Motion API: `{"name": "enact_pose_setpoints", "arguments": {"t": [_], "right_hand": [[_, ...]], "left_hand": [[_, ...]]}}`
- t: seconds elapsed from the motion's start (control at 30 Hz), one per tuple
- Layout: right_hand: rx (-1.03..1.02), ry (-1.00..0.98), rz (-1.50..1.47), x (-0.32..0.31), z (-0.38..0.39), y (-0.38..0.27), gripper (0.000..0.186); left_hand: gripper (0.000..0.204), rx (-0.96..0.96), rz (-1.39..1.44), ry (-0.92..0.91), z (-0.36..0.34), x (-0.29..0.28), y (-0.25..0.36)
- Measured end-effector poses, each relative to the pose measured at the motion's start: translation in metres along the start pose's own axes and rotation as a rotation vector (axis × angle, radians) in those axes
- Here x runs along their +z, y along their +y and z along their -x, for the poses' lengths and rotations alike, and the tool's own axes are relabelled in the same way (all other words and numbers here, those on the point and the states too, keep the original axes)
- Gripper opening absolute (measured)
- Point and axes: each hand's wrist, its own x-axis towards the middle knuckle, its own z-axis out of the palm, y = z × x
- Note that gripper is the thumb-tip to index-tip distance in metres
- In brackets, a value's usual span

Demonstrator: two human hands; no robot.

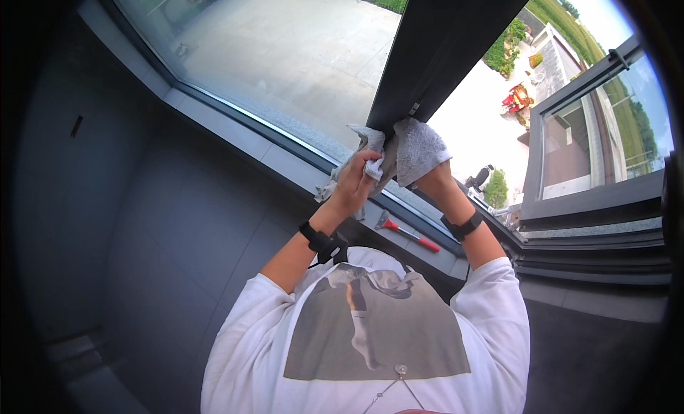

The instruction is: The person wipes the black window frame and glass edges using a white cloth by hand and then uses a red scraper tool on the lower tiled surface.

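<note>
My left hand (354, 184) is closed around a crumpled grey-white cloth (369, 140), its folds hanging down on both sides of the fist. Close beside it, a fluffy grey cloth (422, 149) covers most of my right hand (434, 180). The fingers of that hand are hidden under the cloth. Both hands are at the foot of the dark window post (445, 50), where the fluffy cloth appears to touch it. Below them on the sill lies a scraper (410, 233) with a red and grey handle.
A tiled sill (285, 161) runs along the fixed pane (285, 65) on the left. To the right, a window sash (602, 136) stands swung outward, with a pale yard and plants outside. Dark grey tiles (185, 236) cover the wall below the sill.
</note>
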Motion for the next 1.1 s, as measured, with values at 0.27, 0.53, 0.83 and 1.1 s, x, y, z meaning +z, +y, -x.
{"name": "enact_pose_setpoints", "arguments": {"t": [0.27, 0.53, 0.83, 1.1], "right_hand": [[-0.137, -0.095, -0.034, 0.046, 0.023, 0.011, 0.041], [-0.244, 0.069, -0.109, 0.019, 0.001, 0.02, 0.037], [-0.105, -0.42, -0.102, 0.108, 0.049, 0.009, 0.041], [-0.036, -0.197, -0.035, 0.098, 0.051, -0.01, 0.036]], "left_hand": [[0.033, -0.222, 0.089, -0.06, 0.019, 0.016, -0.022], [0.029, -0.261, 0.208, 0.0, 0.007, 0.008, -0.035], [0.024, -0.463, 0.062, 0.067, 0.051, 0.004, -0.065], [0.028, -0.458, 0.053, -0.03, 0.055, 0.006, -0.06]]}}
